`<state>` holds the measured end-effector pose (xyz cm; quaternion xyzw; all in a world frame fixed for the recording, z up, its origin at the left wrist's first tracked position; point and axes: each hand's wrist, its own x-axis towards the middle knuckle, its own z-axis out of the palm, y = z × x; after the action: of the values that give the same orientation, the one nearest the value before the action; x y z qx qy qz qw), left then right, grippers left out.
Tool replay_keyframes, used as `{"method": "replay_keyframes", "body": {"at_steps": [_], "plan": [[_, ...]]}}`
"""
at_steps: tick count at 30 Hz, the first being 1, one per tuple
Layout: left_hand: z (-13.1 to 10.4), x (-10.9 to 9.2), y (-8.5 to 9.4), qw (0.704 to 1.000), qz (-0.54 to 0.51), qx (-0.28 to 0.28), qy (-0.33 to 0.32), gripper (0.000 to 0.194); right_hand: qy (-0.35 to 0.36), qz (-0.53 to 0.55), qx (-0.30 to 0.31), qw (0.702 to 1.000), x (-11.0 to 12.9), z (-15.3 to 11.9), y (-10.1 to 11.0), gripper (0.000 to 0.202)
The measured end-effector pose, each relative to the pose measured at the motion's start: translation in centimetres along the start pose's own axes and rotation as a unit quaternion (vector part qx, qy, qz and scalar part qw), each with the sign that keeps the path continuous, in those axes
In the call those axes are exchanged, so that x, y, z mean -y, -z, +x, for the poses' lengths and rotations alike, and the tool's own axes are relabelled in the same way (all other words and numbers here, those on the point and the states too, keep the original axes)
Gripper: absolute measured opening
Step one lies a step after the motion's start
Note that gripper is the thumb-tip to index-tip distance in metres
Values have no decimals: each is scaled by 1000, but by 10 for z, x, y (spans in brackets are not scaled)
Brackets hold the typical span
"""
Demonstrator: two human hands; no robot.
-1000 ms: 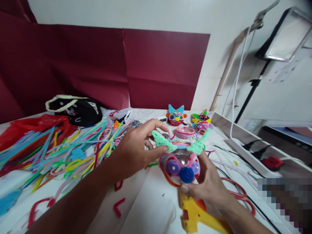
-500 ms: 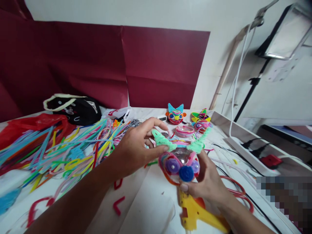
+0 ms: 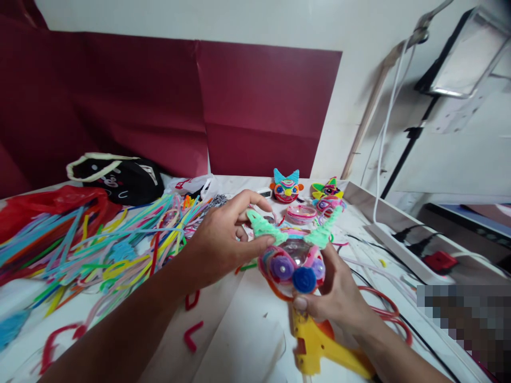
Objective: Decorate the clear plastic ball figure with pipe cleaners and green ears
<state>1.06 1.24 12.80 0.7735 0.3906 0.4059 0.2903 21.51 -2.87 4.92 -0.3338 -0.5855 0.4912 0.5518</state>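
Between my hands is a pipe-cleaner animal head [image 3: 296, 252] built on a clear round shell, with purple eyes, a blue coiled nose and two light green ears. My left hand [image 3: 235, 239] pinches the green ear [image 3: 265, 227] on the left between thumb and fingers. From the right, my right hand [image 3: 339, 290] grips the head's lower side, its thumb below the blue nose [image 3: 304, 280]. The second green ear [image 3: 325, 230] stands up above my right fingers. Under my right hand a yellow glue gun [image 3: 315, 346] lies on the table.
Loose coloured pipe cleaners [image 3: 131, 242] cover the left side, near a black bag [image 3: 120, 181]. Finished heads, one with blue ears [image 3: 286, 186], stand at the back. Bent red pieces [image 3: 194, 336] lie in front. A power strip [image 3: 411, 255] and cables run along the right.
Both hands keep their hold on the head. The whole view has shifted very slightly; nothing else visibly differs.
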Motion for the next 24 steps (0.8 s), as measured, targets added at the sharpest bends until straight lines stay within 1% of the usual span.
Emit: {"method": "replay_keyframes", "body": {"at_steps": [5,8,10,14,24], "plan": [[0,-1,0,1000,4,3,-5,35,0,23,1,1000,2,-1,-1,70],[0,0,0,1000,-10,8,5,36,-10,34,3,999,4,-1,-2,71],[0,1,0,1000,-16,7,10,38,-13,32,2,999,5,-1,-3,72],[0,1,1,1000,-5,2,-1,38,1,19,-9,1000,5,0,-2,73],[-1,-3,2,1000,-13,3,5,43,-24,10,-17,1000,4,-1,-2,72]]}}
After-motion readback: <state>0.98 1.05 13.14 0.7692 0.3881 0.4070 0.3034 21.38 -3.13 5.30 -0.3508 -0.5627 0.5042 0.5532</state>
